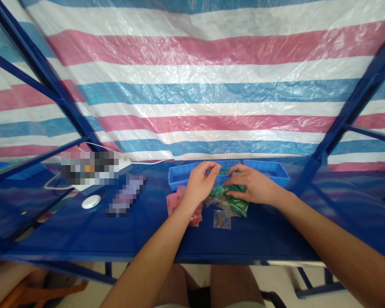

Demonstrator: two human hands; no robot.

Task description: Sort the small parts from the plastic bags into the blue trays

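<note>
My left hand is closed, thumb and forefinger tips drawn together above the bins. Whatever it may hold is too small or hidden to make out. My right hand has its fingers apart and curved over green plastic bags, with the fingertips touching the upper ones. Below my left wrist lie pink plastic bags, partly hidden by the forearm. Between the hands is a heap of clear bags with small parts. Nearer me, one small clear bag contains a few thin brass-coloured pieces.
Blue plastic bins stand behind the bags, another blue bin at their right. Leftward on the blue table are a blurred-out flat item, a white oval case and a white power strip with cables. Striped sheeting hangs behind.
</note>
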